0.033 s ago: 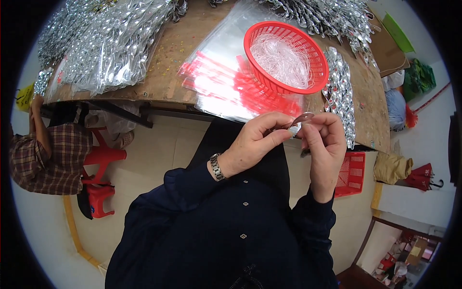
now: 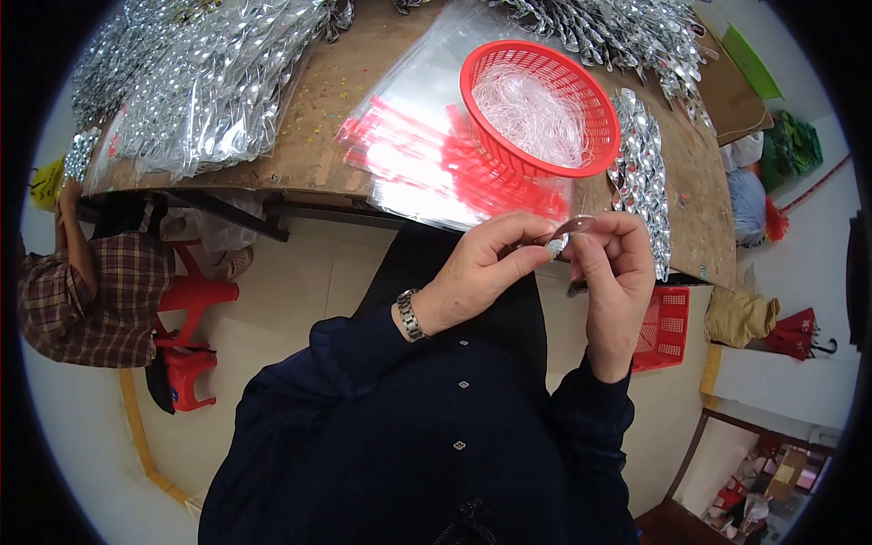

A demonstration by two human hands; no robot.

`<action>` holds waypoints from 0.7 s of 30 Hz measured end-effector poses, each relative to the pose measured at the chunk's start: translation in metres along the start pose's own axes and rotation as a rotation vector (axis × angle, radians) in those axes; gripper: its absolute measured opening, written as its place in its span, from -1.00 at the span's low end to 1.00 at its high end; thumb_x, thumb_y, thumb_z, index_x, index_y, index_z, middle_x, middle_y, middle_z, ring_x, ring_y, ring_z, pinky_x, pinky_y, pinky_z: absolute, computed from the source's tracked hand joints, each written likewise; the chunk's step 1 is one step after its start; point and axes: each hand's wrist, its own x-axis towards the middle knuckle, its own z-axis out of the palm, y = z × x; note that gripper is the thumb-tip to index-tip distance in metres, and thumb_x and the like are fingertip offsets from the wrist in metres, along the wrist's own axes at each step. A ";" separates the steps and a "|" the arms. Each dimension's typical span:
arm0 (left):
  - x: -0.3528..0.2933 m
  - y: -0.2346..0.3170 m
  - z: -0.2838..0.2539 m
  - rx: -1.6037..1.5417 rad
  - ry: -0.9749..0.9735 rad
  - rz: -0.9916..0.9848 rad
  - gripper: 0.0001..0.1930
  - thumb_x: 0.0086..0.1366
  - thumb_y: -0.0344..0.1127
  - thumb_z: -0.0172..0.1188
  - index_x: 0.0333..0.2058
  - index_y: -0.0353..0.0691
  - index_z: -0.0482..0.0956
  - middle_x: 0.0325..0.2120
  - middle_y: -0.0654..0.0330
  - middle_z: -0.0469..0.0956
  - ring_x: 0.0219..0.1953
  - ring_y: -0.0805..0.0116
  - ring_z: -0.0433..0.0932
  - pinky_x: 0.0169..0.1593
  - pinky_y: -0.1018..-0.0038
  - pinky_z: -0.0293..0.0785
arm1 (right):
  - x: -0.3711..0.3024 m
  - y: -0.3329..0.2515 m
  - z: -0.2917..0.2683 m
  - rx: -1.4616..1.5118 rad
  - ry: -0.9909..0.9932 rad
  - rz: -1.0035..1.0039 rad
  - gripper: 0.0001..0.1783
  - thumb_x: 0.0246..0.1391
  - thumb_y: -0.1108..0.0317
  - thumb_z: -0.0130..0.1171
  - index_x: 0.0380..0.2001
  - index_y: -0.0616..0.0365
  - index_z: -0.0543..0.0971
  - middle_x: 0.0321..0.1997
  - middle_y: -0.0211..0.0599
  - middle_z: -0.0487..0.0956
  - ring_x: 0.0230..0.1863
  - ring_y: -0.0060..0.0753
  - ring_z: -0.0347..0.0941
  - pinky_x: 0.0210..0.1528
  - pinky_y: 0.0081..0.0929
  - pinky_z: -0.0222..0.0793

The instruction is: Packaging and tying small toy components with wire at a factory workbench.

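My left hand [image 2: 486, 272] and my right hand [image 2: 614, 282] meet in front of my body at the table's near edge. Thumb and fingers of both are pinched on a small shiny twisted strip [image 2: 576, 223], which curves up between them. It reflects silver and brownish; my fingers hide much of its length. Just beyond the hands stands a red plastic basket [image 2: 470, 102] of thin whitish clear strings [image 2: 531, 113]. Under and beside the basket lie clear plastic bags [image 2: 413, 150] with red edges. Silver twisted strips [image 2: 643, 182] lie to the right of the basket.
Silver twisted strips [image 2: 213, 100] are heaped at the table's [image 2: 331, 100] left, more [image 2: 604, 32] at its far right. A person in a plaid shirt [image 2: 100, 291] sits at left by red stools [image 2: 193, 377]. A red crate [image 2: 661, 331] stands below the table's right side.
The strip between my fingers has bent slightly, and a bright silver part now shows by my left fingertips. Both hands have barely moved.
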 end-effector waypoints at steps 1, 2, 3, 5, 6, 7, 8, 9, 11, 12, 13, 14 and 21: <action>0.000 -0.002 0.002 0.032 0.018 0.055 -0.77 0.24 -0.42 0.13 -0.13 -0.33 0.47 -0.32 0.32 0.46 -0.30 0.62 0.37 -0.21 0.65 0.33 | 0.000 -0.001 -0.001 -0.010 -0.007 -0.006 -0.93 0.14 0.51 0.05 -0.28 0.21 0.43 -0.43 -0.43 0.50 -0.48 -0.75 0.33 -0.43 -0.79 0.21; 0.000 -0.002 0.003 0.033 0.018 0.056 -0.77 0.24 -0.42 0.13 -0.13 -0.33 0.47 -0.32 0.32 0.46 -0.30 0.62 0.37 -0.21 0.65 0.33 | 0.000 -0.001 -0.003 -0.009 -0.007 -0.007 -0.93 0.14 0.51 0.05 -0.28 0.21 0.43 -0.43 -0.43 0.50 -0.48 -0.75 0.33 -0.43 -0.79 0.21; -0.001 -0.002 0.005 0.023 0.005 0.043 -0.77 0.24 -0.42 0.14 -0.14 -0.34 0.47 -0.33 0.31 0.46 -0.32 0.61 0.37 -0.22 0.64 0.33 | 0.000 -0.001 -0.005 -0.035 -0.016 -0.005 -0.93 0.14 0.51 0.05 -0.28 0.22 0.44 -0.43 -0.44 0.50 -0.48 -0.75 0.33 -0.43 -0.79 0.21; -0.001 0.000 0.006 0.018 -0.010 0.031 -0.77 0.23 -0.42 0.14 -0.14 -0.34 0.48 -0.33 0.30 0.46 -0.33 0.60 0.37 -0.23 0.64 0.33 | 0.000 -0.002 -0.011 -0.058 -0.024 -0.004 -0.92 0.14 0.51 0.05 -0.28 0.22 0.45 -0.43 -0.44 0.51 -0.48 -0.75 0.33 -0.43 -0.79 0.21; -0.002 0.002 0.002 0.054 -0.066 -0.012 -0.76 0.24 -0.45 0.11 -0.11 -0.34 0.47 -0.25 0.27 0.45 -0.24 0.58 0.38 -0.14 0.62 0.32 | 0.000 -0.003 -0.011 -0.102 -0.038 0.016 -0.93 0.14 0.51 0.05 -0.29 0.23 0.46 -0.44 -0.45 0.50 -0.48 -0.75 0.33 -0.43 -0.79 0.21; -0.003 0.003 -0.001 0.091 -0.123 -0.056 -0.75 0.26 -0.48 0.08 -0.07 -0.33 0.47 -0.17 0.25 0.44 -0.15 0.55 0.40 -0.04 0.60 0.31 | 0.000 -0.003 -0.012 -0.145 -0.051 0.036 -0.94 0.14 0.50 0.06 -0.31 0.23 0.47 -0.44 -0.45 0.50 -0.48 -0.75 0.32 -0.44 -0.79 0.21; -0.003 0.003 -0.003 0.086 -0.122 -0.058 -0.75 0.26 -0.48 0.08 -0.07 -0.33 0.47 -0.17 0.25 0.44 -0.15 0.55 0.40 -0.04 0.60 0.31 | 0.001 -0.003 -0.014 -0.148 -0.051 0.041 -0.94 0.14 0.50 0.06 -0.31 0.23 0.47 -0.44 -0.45 0.50 -0.48 -0.75 0.32 -0.44 -0.79 0.21; -0.004 0.003 -0.004 0.095 -0.128 -0.072 -0.75 0.25 -0.48 0.08 -0.07 -0.33 0.47 -0.17 0.25 0.44 -0.15 0.55 0.40 -0.05 0.60 0.31 | 0.001 -0.003 -0.017 -0.171 -0.082 0.040 -0.96 0.13 0.51 0.06 -0.33 0.24 0.48 -0.44 -0.45 0.50 -0.49 -0.75 0.32 -0.44 -0.79 0.21; -0.006 0.007 -0.003 0.104 -0.135 -0.087 -0.75 0.25 -0.48 0.08 -0.08 -0.32 0.47 -0.18 0.26 0.44 -0.16 0.56 0.40 -0.05 0.61 0.32 | 0.000 -0.003 -0.020 -0.193 -0.112 0.041 -0.96 0.12 0.51 0.07 -0.35 0.24 0.48 -0.44 -0.46 0.50 -0.49 -0.76 0.31 -0.44 -0.79 0.21; -0.005 0.010 -0.003 0.068 -0.103 -0.051 -0.75 0.25 -0.49 0.07 -0.08 -0.33 0.48 -0.18 0.25 0.44 -0.15 0.54 0.41 -0.05 0.60 0.32 | 0.000 -0.002 -0.021 -0.225 -0.149 0.006 -0.96 0.11 0.52 0.07 -0.35 0.25 0.49 -0.45 -0.46 0.50 -0.49 -0.76 0.30 -0.45 -0.79 0.20; -0.005 0.011 -0.003 0.031 -0.072 -0.016 -0.75 0.25 -0.49 0.07 -0.09 -0.33 0.48 -0.18 0.24 0.45 -0.15 0.52 0.41 -0.05 0.59 0.33 | -0.001 0.000 -0.022 -0.256 -0.186 -0.027 -0.96 0.11 0.53 0.08 -0.35 0.25 0.49 -0.45 -0.46 0.50 -0.50 -0.76 0.30 -0.45 -0.79 0.20; -0.004 0.010 -0.004 0.031 -0.072 -0.017 -0.75 0.25 -0.49 0.07 -0.09 -0.33 0.48 -0.18 0.24 0.45 -0.15 0.52 0.41 -0.05 0.59 0.33 | -0.001 0.002 -0.021 -0.256 -0.185 -0.026 -0.96 0.11 0.53 0.08 -0.35 0.25 0.49 -0.45 -0.46 0.50 -0.50 -0.76 0.30 -0.45 -0.79 0.20; -0.003 0.014 -0.008 0.062 0.002 0.052 -0.80 0.24 -0.50 0.06 -0.16 -0.34 0.52 -0.23 0.19 0.48 -0.13 0.43 0.44 -0.02 0.54 0.33 | -0.003 0.023 -0.019 -0.315 -0.174 -0.098 -0.97 0.06 0.56 0.11 -0.38 0.27 0.50 -0.48 -0.45 0.48 -0.52 -0.72 0.32 -0.48 -0.75 0.22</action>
